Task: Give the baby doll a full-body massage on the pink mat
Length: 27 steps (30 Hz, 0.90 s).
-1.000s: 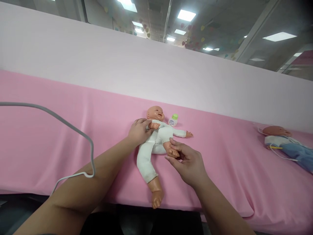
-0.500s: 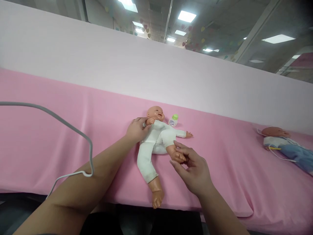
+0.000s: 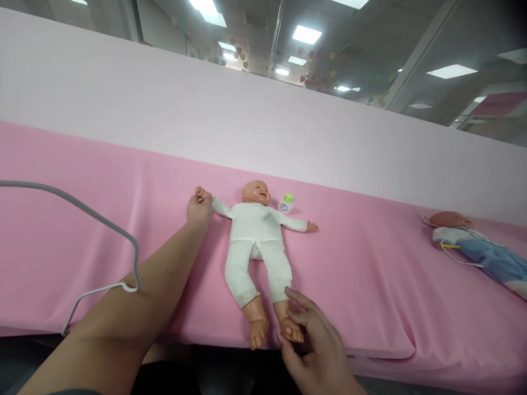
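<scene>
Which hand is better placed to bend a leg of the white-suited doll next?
Probably the right hand: its fingers curl around one foot. The left hand is farther up, closed around the end of the doll's outstretched arm, away from both legs.

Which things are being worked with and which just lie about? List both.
In use:
doll in white, its arm in the left hand, right hand at its foot
pink sheet beneath

Not in use:
green-capped bottle
doll in blue
grey cord

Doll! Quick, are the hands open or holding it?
Left hand: closed, holding the doll's arm.
Right hand: curled around the doll's foot; grip can't be told.
</scene>
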Each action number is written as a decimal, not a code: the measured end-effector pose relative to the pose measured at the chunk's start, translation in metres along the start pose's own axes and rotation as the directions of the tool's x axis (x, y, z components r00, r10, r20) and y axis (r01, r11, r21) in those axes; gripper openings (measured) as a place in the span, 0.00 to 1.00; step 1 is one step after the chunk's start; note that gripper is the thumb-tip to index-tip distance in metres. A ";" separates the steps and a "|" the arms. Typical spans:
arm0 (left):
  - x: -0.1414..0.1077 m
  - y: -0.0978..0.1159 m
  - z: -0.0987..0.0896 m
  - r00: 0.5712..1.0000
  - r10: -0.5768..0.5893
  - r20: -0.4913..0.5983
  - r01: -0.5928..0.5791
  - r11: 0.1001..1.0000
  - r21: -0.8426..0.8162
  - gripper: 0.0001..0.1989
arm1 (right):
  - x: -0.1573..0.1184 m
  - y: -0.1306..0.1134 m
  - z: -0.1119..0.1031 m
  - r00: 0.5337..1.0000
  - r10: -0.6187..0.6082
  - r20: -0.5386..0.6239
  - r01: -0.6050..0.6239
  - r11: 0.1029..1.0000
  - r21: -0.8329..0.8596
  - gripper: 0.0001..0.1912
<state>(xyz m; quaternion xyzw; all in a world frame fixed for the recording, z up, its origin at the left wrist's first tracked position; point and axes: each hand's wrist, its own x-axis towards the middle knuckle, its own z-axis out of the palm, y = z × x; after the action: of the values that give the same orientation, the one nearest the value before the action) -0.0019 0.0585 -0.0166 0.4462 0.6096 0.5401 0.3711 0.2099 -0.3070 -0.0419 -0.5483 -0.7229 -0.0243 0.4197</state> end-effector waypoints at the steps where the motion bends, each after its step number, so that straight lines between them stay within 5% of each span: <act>1: 0.001 0.000 -0.001 1.000 0.002 -0.016 -0.002 1.000 0.013 0.14 | -0.002 0.001 0.003 1.000 -0.008 -0.001 0.008 1.000 -0.017 0.15; 9: 0.011 0.004 -0.024 0.997 0.001 -0.073 0.010 0.988 0.155 0.47 | -0.007 0.004 0.006 0.997 -0.068 0.020 0.070 0.990 -0.121 0.19; 15: 0.013 0.007 -0.029 0.996 0.085 -0.017 -0.074 0.937 0.340 0.47 | -0.003 0.000 0.007 0.996 -0.088 0.027 0.091 0.984 -0.151 0.16; 27: 0.008 0.012 -0.034 0.984 0.177 -0.003 -0.157 0.879 0.451 0.48 | 0.003 -0.009 0.000 0.984 -0.170 0.049 0.176 0.962 -0.207 0.14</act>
<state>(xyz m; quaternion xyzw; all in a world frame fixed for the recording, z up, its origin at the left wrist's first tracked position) -0.0344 0.0555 0.0004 0.5584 0.6850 0.4247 0.1967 0.2029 -0.3082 -0.0361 -0.5246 -0.7678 -0.1290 0.3444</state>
